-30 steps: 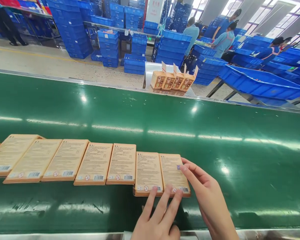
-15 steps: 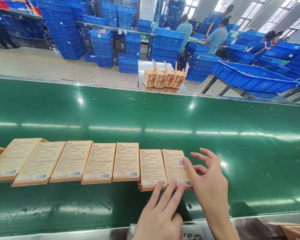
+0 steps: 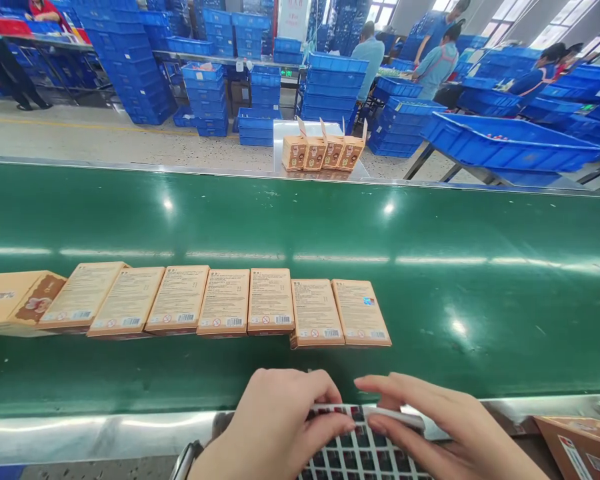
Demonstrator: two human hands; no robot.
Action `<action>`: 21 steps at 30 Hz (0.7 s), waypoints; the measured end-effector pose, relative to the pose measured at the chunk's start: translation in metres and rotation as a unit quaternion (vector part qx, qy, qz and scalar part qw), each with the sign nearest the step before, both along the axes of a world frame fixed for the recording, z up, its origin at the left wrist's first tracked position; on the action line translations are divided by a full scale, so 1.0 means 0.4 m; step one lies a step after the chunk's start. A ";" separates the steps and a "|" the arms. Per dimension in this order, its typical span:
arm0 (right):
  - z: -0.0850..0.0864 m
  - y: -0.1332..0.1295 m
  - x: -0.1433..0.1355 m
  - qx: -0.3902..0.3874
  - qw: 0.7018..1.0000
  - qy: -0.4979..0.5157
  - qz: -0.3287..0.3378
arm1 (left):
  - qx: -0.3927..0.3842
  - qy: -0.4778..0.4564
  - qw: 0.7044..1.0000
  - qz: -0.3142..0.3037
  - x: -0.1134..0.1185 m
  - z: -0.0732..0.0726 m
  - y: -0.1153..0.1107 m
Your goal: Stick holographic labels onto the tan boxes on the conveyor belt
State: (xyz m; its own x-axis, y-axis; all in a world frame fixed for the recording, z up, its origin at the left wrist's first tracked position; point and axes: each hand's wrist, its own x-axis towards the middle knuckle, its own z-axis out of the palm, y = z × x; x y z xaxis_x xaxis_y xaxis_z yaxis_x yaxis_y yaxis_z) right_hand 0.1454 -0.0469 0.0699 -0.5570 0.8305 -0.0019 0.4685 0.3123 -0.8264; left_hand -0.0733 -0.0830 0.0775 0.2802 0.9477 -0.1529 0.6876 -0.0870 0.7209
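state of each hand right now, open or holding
Left hand: closed, holding the gridded sheet.
Right hand: at the sheet's edge; cannot tell whether it holds.

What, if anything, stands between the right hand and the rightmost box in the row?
Nothing visible does; only green belt lies between the right hand and the rightmost box. The gridded sheet is on the near side, outside that gap.
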 end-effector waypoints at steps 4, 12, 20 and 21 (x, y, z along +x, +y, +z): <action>-0.006 -0.003 -0.002 0.088 0.996 -0.012 0.022 | -0.015 0.028 0.999 -0.014 0.001 0.010 0.000; 0.014 0.002 -0.007 0.394 0.913 -0.069 0.075 | -0.097 0.023 0.995 -0.005 0.022 0.016 0.018; -0.003 0.037 0.024 0.004 0.982 0.078 -0.172 | -0.024 -0.013 0.999 -0.017 0.009 -0.004 0.023; -0.007 0.060 0.022 -0.088 0.964 0.112 -0.223 | 0.024 -0.016 0.999 -0.042 0.012 -0.015 0.023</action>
